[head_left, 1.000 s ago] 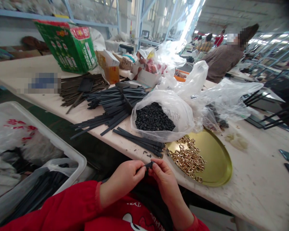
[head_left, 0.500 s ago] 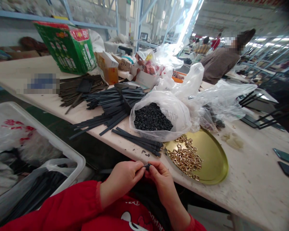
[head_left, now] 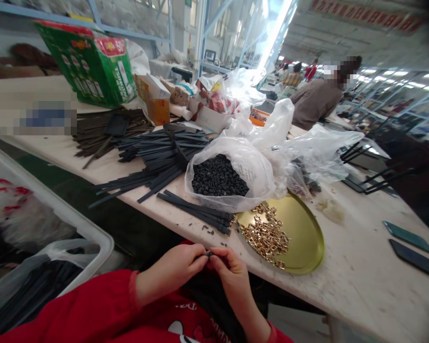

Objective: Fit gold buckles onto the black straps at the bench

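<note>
We close the fingertips of our left hand (head_left: 175, 267) and right hand (head_left: 232, 275) on a small dark piece (head_left: 209, 254), mostly hidden, held before the near edge of the table (head_left: 357, 250). We judge this step as close finger work; the next move seems to call for a steady two-handed pinch. Near us lie black straps (head_left: 196, 212) and, on a gold tray (head_left: 309, 238), gold-coloured metal fittings (head_left: 266, 237)
</note>
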Tool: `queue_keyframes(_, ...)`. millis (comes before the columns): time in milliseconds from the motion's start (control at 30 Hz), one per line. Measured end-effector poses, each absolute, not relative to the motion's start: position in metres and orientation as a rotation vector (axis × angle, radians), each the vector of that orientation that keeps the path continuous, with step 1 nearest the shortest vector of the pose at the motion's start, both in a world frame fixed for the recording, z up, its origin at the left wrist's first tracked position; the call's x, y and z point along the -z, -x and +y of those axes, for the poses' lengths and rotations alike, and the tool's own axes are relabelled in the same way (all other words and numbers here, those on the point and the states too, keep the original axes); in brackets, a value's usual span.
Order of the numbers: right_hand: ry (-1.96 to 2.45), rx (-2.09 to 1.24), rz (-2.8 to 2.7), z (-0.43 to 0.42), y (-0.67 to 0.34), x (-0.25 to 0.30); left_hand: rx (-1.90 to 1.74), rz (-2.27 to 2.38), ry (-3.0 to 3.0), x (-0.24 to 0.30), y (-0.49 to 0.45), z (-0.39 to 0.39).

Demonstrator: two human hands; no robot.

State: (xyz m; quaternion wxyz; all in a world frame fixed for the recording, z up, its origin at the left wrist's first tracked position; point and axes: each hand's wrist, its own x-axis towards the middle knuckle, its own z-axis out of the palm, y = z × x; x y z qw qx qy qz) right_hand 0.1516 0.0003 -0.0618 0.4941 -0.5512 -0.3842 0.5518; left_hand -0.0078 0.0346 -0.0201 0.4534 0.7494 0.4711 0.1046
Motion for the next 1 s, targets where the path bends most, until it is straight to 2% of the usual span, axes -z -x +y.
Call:
queue_keyframes(233,1.241,-1.609,-0.784,0.010,-0.153,0.049,-0.210,1.051,-1.706,0.020,0.012,0.041)
queue_keyframes(367,1.238,-1.570,-0.761,0.014,-0.155,0.048,-0.179,0.940,-1.495,0.032,0.008,0.043)
queue_keyframes(600,1.227,-1.570,-0.951,0.025,-0.168,0.048,-0.410,0.934,-1.358,0.042,-0.003,0.056)
queue_keyframes(667,1.411,-1.382,-1.249,0.036,-0.189,0.044,-0.491,0.912,-1.345,0.037,-0.004,0.062)
queue_keyframes(733,1.787,-0.897,-1.570,0.054,-0.219,0.040,-0.565,0.936,-1.339,0.032,-0.003,0.069)
queue_keyframes(833,2.109,-0.490,-1.655,0.089,-0.261,0.038,-0.569,1.019,-1.320,0.029,-0.005,0.075)
queue_keyframes(1000,2.302,-0.378,-1.761,0.125,-0.288,0.051,-0.551,1.085,-1.291,0.030,-0.010,0.073)
